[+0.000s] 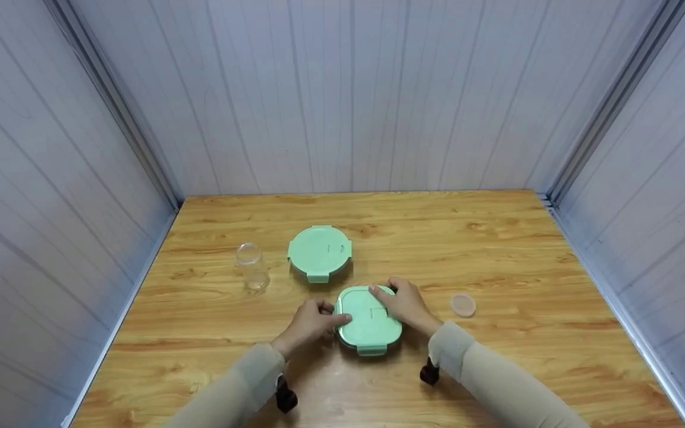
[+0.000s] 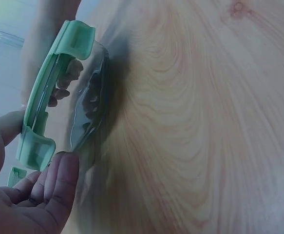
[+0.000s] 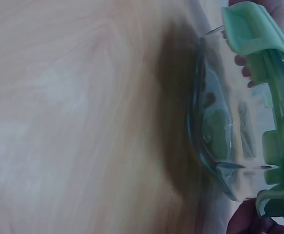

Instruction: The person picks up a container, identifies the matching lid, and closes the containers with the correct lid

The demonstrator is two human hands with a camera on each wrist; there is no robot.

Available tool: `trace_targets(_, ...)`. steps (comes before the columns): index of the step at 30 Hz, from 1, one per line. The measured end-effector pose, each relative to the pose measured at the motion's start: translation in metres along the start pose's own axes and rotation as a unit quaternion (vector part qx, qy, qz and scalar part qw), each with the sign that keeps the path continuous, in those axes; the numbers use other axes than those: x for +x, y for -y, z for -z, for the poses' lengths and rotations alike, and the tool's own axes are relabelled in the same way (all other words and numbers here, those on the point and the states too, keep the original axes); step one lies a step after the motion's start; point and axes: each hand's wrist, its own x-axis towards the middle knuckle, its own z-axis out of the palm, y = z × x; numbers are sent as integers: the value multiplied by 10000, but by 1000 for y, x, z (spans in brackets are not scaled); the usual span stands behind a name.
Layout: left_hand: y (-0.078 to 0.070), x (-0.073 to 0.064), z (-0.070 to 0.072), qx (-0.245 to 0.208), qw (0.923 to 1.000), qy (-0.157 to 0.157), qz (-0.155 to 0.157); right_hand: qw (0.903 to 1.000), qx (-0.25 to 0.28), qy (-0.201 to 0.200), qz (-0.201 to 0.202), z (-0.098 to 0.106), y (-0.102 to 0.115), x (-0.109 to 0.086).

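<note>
A square glass food container (image 1: 363, 330) with a mint-green snap lid sits near the middle of the table, between both hands. My left hand (image 1: 311, 326) grips its left side, thumb on top of the lid. In the left wrist view, the fingers (image 2: 64, 183) curl below a side clasp (image 2: 37, 150). My right hand (image 1: 409, 306) holds the far right corner, its thumb on the lid and the other fingers down over the edge. The right wrist view has the clear glass body (image 3: 212, 122) from the side; the front clasp (image 3: 251, 29) is folded down at least partly.
Behind the container stands a round container (image 1: 319, 252) with a matching green lid. A clear glass jar (image 1: 253, 267) stands to its left. On the right lies a small translucent round disc (image 1: 463, 305), perhaps a lid. Pale panel walls (image 1: 330, 101) enclose the wooden table (image 1: 515, 368).
</note>
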Motion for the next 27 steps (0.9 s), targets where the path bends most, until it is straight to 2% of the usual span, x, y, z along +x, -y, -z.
trace_targets(5,3,1,1,8,9999,-56,92,9999,8,100,-109,5,0,-1)
trace_targets(14,-1,3,4,95,9998,-136,59,9993,-43,371,14,12,-1,-5)
trace_targets(27,-7,4,-3,-126,9998,-132,64,9991,330,222,-162,24,-1,-9)
